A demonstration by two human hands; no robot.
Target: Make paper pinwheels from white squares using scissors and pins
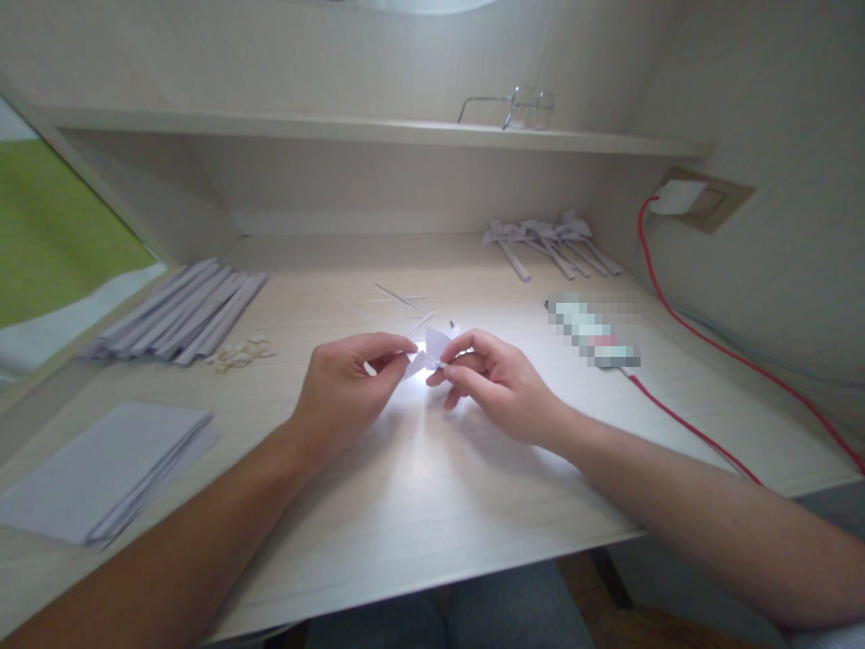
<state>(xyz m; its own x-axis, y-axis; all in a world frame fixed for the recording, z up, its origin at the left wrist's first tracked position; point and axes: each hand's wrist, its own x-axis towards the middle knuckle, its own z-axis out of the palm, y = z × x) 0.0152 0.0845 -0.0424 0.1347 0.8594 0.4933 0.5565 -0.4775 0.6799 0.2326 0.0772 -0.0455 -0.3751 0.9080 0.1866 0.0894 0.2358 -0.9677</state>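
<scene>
Over the middle of the desk, a small folded piece of white paper (436, 344) is held between both hands. My left hand (358, 374) pinches its left side between thumb and forefinger. From the other side, my right hand (496, 379) grips it with thumb and fingers, which partly cover its lower part. A small dark tip shows just behind the paper; I cannot tell what it is. Thin white paper strips (398, 297) lie scattered beyond the hands.
Rolled paper tubes (182, 311) lie at left beside rubber bands (243, 353). Nearer is a folded paper stack (114, 469). Paper flowers on tube stems (547, 243) lie back right. A blurred phone (591, 333) has a red cable (696, 442). Above runs a shelf (338, 129).
</scene>
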